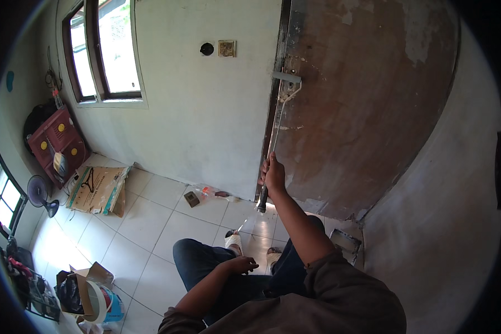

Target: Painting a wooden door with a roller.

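Note:
My right hand grips the dark handle of a long paint roller, its arm stretched forward. The pale roller sleeve is at the upper end of the wire frame, in front of the lock-side edge of a brown door. Whether the sleeve touches the door or its dark frame cannot be told. The door's paint is worn, with pale patches. Low over my thigh, my left hand hangs loosely with no object visible in it. A paint-stained tray sits on the floor beside my right leg.
On the tiled floor along the wall lie a small brown block, a plastic bottle and a brush. Flattened cardboard and a fan stand left. Nearer are an open carton and a paint bucket.

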`<action>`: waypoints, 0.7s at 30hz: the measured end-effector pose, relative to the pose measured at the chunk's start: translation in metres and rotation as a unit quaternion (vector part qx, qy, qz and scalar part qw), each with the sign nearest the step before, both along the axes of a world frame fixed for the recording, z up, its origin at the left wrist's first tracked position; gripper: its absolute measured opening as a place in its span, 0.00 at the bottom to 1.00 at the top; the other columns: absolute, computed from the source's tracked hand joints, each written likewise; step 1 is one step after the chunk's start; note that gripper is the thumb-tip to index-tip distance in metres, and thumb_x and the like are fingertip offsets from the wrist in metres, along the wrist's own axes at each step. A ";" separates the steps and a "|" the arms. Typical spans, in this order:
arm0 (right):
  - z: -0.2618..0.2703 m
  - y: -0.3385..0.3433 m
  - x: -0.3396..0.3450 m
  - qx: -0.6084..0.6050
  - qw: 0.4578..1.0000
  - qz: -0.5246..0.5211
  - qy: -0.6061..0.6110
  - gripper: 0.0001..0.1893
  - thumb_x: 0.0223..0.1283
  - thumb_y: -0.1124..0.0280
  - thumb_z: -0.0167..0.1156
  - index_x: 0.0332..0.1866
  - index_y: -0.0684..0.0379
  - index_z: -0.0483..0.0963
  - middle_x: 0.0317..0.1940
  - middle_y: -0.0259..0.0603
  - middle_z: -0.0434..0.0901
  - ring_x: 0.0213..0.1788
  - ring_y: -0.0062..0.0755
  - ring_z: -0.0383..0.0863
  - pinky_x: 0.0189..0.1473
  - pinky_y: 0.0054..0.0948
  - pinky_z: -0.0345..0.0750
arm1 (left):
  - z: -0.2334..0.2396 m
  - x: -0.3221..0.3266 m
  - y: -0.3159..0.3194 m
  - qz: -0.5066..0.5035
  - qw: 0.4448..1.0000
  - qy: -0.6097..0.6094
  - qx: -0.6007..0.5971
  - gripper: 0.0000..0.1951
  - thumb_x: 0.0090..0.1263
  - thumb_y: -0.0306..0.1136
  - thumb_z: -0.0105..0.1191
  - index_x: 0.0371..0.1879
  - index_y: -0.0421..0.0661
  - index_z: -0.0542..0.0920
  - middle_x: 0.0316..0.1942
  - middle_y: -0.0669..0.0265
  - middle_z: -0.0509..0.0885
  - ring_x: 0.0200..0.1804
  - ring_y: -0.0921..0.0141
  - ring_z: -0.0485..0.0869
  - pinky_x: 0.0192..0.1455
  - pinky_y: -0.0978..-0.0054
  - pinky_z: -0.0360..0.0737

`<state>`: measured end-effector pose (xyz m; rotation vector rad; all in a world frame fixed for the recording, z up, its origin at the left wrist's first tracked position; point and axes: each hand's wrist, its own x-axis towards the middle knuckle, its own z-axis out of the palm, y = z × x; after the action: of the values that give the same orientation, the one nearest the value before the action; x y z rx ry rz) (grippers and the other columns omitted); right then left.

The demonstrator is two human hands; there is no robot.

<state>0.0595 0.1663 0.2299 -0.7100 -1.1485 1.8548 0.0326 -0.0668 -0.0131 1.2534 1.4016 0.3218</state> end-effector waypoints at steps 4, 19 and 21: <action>0.024 0.012 -0.004 0.016 0.999 0.021 0.019 0.28 0.77 0.41 0.43 0.23 0.50 0.61 0.15 0.25 0.59 0.12 0.17 0.56 0.15 0.24 0.59 | -0.013 -0.004 -0.001 0.005 1.000 -0.013 0.017 0.27 0.80 0.48 0.49 0.60 0.32 0.74 0.46 0.49 0.86 0.44 0.61 0.89 0.47 0.67 0.86; -0.051 -0.023 -0.006 0.042 0.998 -0.012 -0.043 0.30 0.77 0.43 0.42 0.20 0.52 0.61 0.14 0.27 0.59 0.10 0.20 0.58 0.12 0.26 0.63 | -0.026 -0.006 0.000 0.016 0.999 -0.033 0.021 0.27 0.79 0.48 0.49 0.58 0.31 0.76 0.48 0.50 0.86 0.46 0.61 0.88 0.46 0.67 0.86; -0.061 -0.027 -0.009 0.033 0.998 -0.008 -0.059 0.30 0.77 0.42 0.42 0.20 0.53 0.61 0.14 0.28 0.60 0.10 0.21 0.60 0.13 0.26 0.64 | -0.020 -0.005 0.002 0.014 0.999 -0.032 0.009 0.28 0.79 0.48 0.50 0.59 0.31 0.75 0.49 0.49 0.85 0.47 0.61 0.88 0.47 0.67 0.86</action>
<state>0.0505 0.1390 0.1689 -0.7978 -1.2691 1.7736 0.0273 -0.0652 -0.0327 1.2283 1.3659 0.3901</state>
